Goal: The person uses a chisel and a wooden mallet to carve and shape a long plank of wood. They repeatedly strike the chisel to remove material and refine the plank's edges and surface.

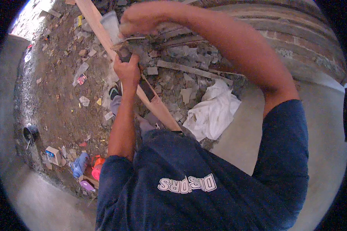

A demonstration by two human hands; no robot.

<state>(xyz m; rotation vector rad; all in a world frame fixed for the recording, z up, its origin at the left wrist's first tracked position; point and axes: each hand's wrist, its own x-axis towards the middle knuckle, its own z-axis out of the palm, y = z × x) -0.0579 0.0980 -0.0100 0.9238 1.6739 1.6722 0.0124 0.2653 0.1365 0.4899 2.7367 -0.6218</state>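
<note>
A long pale wooden plank (164, 111) slants from the upper left down to my waist. My left hand (127, 74) is closed at its upper part, with a dark block (124, 55) showing between thumb and fingers. My right hand (140, 19) is raised past the left, fingers curled and smeared by motion; what it holds is hard to make out. Beside it, along the plank, is a blurred, pale, flat blade-like piece (111, 27). A thin light strip (135, 38) shows below the right hand.
Rubble and scraps cover the dirt ground (58, 84). A white sack (212, 111) lies right of the plank, near a narrow wooden strip (194, 72). At lower left are a black bucket (30, 133), a blue bottle-like item (79, 165) and an orange-red item (97, 167). Brick steps (297, 42) rise at upper right.
</note>
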